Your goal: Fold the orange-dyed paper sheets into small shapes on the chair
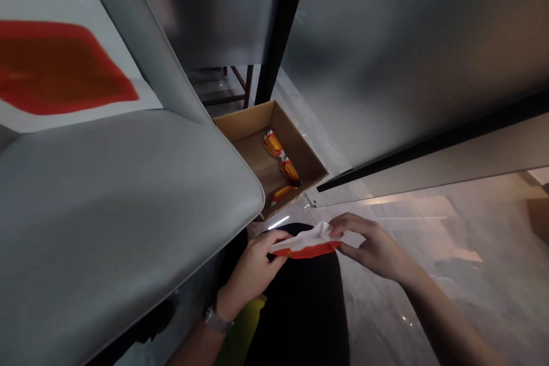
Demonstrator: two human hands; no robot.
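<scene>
Over the person's dark lap, my head-camera feed shows a crumpled white-and-red wrapped packet [306, 246] held out of the open brown cardboard box [244, 126] just ahead of it. Three slim orange-and-red foil-wrapped packets [283, 160] lie inside that box, on its floor, and I count one more in the hands, so that is how matters stand: three in, one out. I cannot tell whether all four wrappers match.

The left hand [253, 266], with a grey wristwatch [217, 319] at its wrist, pinches the packet's left end between thumb and fingers. The right hand [371, 243] pinches the right end the same way, its fingers curled rather than spread. The packet's long axis runs almost level from left to right across my view, with the red edge along the lower side and the white, rumpled part on top.

To the left, a curved grey upholstered seat [107, 217] fills much of the frame, its edge beside the box. Under the hands, a glossy pale stone floor [463, 297] stretches away to the right. What supports the box is hidden from me.
</scene>
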